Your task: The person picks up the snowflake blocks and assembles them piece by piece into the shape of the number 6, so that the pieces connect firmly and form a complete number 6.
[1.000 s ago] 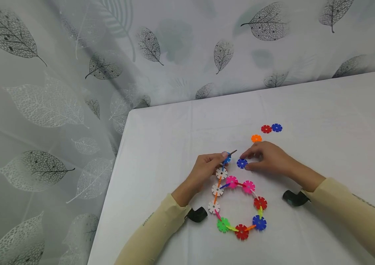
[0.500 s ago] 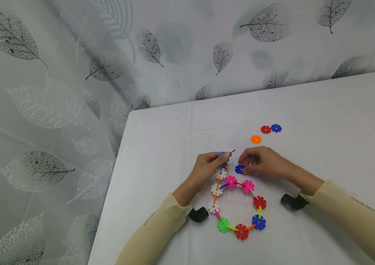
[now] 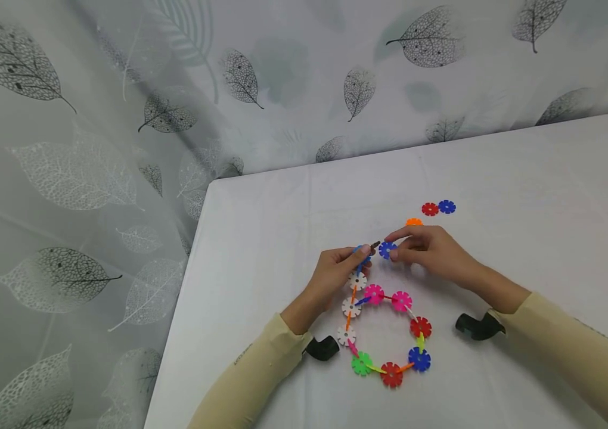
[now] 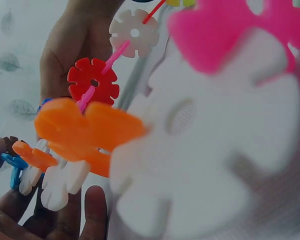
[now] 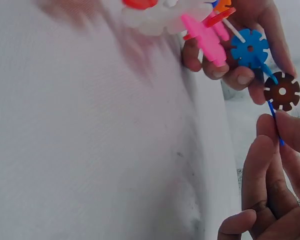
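In the head view my left hand (image 3: 336, 274) pinches the upper end of a chain of slotted, flower-shaped plastic discs, at a light blue disc (image 5: 250, 48) and a brown disc (image 5: 282, 92). Between thumb and fingertips, my right hand (image 3: 435, 253) holds a dark blue disc (image 3: 387, 249). In the right wrist view this disc is edge-on against the brown disc's rim; whether their slots interlock I cannot tell. Below the hands the chain runs through white discs (image 3: 351, 307) into a ring with pink discs (image 3: 374, 294), a green disc (image 3: 361, 363) and others. Orange discs (image 4: 72, 130) link the white ones.
Beyond my right hand lie a loose red disc (image 3: 430, 209), a blue disc (image 3: 447, 207) and an orange disc (image 3: 413, 222). White cloth covers the table (image 3: 261, 238). A leaf-patterned curtain (image 3: 293, 77) hangs behind and to the left. Dark wrist cameras (image 3: 480, 326) sit under both sleeves.
My right hand dipped with the dark blue disc, then rose and brought it left, up to the brown disc. The left hand keeps its hold, nearly still.
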`<action>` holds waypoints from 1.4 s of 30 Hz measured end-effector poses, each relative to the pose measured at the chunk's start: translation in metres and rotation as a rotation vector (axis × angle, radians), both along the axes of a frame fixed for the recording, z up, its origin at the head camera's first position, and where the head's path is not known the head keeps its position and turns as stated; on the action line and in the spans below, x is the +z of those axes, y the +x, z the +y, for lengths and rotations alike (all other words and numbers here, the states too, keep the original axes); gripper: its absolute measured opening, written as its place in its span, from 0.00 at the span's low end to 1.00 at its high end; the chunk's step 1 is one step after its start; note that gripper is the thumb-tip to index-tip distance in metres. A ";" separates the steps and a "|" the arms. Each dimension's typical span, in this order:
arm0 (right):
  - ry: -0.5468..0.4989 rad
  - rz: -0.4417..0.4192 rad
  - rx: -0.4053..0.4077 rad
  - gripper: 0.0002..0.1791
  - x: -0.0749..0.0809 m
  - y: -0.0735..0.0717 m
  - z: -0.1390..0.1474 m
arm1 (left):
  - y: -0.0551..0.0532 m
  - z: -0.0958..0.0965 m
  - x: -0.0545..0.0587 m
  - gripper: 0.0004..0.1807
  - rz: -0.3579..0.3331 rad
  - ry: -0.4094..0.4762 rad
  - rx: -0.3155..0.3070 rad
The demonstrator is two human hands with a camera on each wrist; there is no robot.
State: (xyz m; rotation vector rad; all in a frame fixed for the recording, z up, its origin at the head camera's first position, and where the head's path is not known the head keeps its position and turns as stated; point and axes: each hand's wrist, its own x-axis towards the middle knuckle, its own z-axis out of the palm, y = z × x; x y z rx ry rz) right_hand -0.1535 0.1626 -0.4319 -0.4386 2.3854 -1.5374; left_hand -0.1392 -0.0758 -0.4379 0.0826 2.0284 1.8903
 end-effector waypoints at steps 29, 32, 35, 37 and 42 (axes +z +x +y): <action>-0.082 -0.003 -0.111 0.20 0.003 0.001 -0.002 | -0.001 0.000 -0.003 0.22 0.004 -0.013 -0.005; -0.084 -0.002 -0.117 0.21 0.004 0.001 -0.002 | -0.001 0.001 -0.002 0.21 0.012 -0.013 -0.009; -0.088 0.001 -0.120 0.21 0.004 0.001 -0.003 | -0.001 0.001 -0.002 0.21 0.015 -0.013 -0.008; -0.090 0.015 -0.121 0.20 0.004 0.001 -0.004 | -0.001 0.001 -0.002 0.20 0.016 -0.014 -0.007; -0.083 0.095 -0.122 0.18 0.003 0.003 -0.006 | -0.002 0.001 -0.005 0.18 0.023 0.008 -0.010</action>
